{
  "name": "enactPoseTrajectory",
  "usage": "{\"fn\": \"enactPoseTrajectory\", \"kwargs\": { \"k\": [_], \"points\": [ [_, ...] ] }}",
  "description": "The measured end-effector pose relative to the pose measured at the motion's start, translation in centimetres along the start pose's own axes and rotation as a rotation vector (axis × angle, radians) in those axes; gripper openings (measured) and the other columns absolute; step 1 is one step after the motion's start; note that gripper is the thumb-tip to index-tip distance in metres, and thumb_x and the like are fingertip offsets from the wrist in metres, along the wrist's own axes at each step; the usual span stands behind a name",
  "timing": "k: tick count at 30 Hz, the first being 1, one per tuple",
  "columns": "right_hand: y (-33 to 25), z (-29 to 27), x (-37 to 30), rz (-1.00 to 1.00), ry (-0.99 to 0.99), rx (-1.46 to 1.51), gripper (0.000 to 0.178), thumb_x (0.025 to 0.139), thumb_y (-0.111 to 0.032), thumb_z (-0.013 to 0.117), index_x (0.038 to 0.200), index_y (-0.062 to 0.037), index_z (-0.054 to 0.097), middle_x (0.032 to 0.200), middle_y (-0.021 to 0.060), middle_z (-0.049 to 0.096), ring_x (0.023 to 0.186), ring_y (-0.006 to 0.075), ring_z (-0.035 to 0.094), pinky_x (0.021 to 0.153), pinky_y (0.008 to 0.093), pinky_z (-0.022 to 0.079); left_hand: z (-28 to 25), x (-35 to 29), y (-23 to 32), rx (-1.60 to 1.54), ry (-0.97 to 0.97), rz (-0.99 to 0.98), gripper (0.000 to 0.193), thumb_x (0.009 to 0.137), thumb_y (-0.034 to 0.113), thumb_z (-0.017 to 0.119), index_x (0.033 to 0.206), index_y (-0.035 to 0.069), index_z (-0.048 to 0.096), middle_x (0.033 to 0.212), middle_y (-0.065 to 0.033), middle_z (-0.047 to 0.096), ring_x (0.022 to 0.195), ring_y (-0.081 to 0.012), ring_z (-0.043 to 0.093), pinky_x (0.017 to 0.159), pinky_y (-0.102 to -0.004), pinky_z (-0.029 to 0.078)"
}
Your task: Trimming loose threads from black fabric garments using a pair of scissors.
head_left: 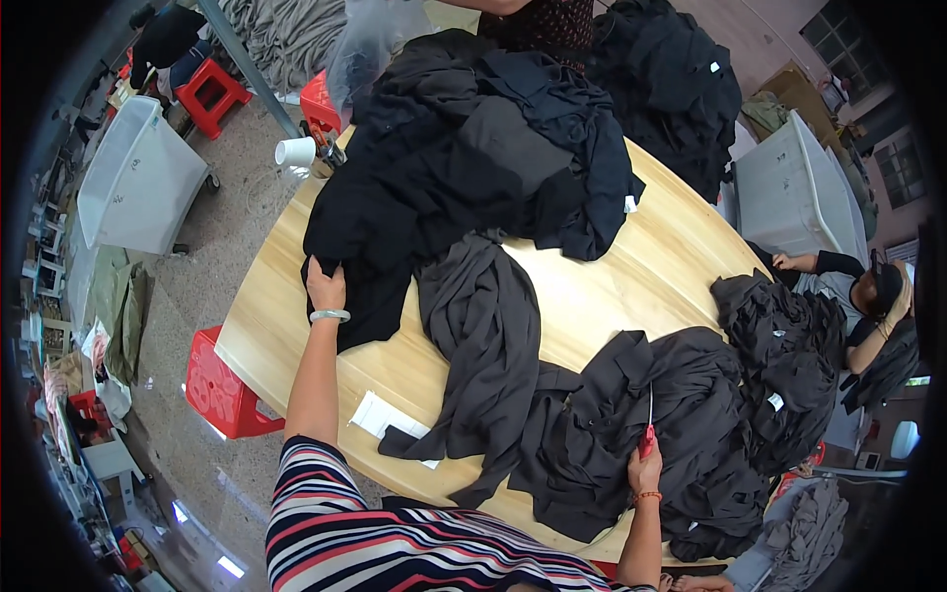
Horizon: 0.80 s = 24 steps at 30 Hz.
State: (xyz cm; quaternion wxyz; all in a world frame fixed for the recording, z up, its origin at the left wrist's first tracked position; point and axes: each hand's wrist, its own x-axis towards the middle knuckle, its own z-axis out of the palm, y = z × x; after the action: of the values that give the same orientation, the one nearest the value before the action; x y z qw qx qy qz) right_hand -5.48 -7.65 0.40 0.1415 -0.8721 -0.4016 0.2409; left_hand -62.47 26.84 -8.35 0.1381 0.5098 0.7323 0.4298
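On the left side of the round wooden table [646, 261], my left hand [327, 289] has its fingers closed on the edge of a black garment [380, 217]. That garment spreads from a large heap of black and dark grey clothes at the far side. At the near right, my right hand [644, 470] is closed round red-handled scissors [648, 441], their thin blade pointing away from me over dark grey garments [592, 424]. Between my hands lies a twisted dark grey garment [483, 326], its lower end partly covering a white paper sheet [380, 414].
More dark garments [789, 345] pile up at the right edge, near a person in a cap. Another person stands behind the far heap. A white cup [295, 152] sits at the table's far left edge. A red stool [225, 390] and a white wheeled bin [138, 183] stand left.
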Motion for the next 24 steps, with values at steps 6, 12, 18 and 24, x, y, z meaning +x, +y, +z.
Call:
{"fn": "enactPoseTrajectory", "kwargs": {
  "k": [6, 12, 18, 24],
  "points": [
    [-0.5, -0.1, -0.2, 0.004, 0.0, 0.002, 0.044, 0.085, -0.007, 0.055, 0.129, -0.0045, 0.051, 0.107, 0.0248, 0.064, 0.102, 0.0412, 0.061, 0.088, 0.0426, 0.048, 0.7, -1.2, -1.4, 0.063, 0.079, 0.053, 0.053, 0.082, 0.014, 0.067, 0.125, -0.01, 0.047, 0.122, -0.0316, 0.053, 0.113, -0.0463, 0.05, 0.098, -0.0451, 0.041],
    [0.2, 0.1, -0.1, 0.02, 0.011, 0.013, 0.046, 0.084, -0.008, 0.056, 0.129, -0.0043, 0.051, 0.107, 0.0247, 0.064, 0.103, 0.0415, 0.061, 0.089, 0.0427, 0.048, 1.7, -1.8, -2.0, 0.211, 0.125, 0.11, 0.056, 0.081, 0.013, 0.068, 0.125, -0.012, 0.045, 0.12, -0.0316, 0.053, 0.112, -0.0465, 0.049, 0.098, -0.0468, 0.04],
    [-1.2, -0.2, -0.2, 0.016, 0.031, 0.013, 0.043, 0.081, -0.004, 0.057, 0.124, -0.0016, 0.053, 0.102, 0.0235, 0.065, 0.099, 0.0406, 0.062, 0.086, 0.0415, 0.048, 2.0, -1.7, -2.6, 0.233, 0.12, 0.11, 0.057, 0.08, 0.013, 0.068, 0.125, -0.012, 0.044, 0.121, -0.0315, 0.052, 0.113, -0.0463, 0.049, 0.098, -0.0474, 0.04],
    [-1.6, -0.2, -0.3, 0.028, 0.033, -0.025, 0.047, 0.082, -0.006, 0.056, 0.129, -0.0104, 0.052, 0.106, 0.0233, 0.064, 0.101, 0.0412, 0.061, 0.088, 0.044, 0.048, 2.0, -1.6, -3.0, 0.245, 0.106, 0.096, 0.058, 0.08, 0.011, 0.067, 0.128, -0.011, 0.043, 0.123, -0.0309, 0.05, 0.115, -0.0462, 0.047, 0.099, -0.0479, 0.038]
  ]
}}
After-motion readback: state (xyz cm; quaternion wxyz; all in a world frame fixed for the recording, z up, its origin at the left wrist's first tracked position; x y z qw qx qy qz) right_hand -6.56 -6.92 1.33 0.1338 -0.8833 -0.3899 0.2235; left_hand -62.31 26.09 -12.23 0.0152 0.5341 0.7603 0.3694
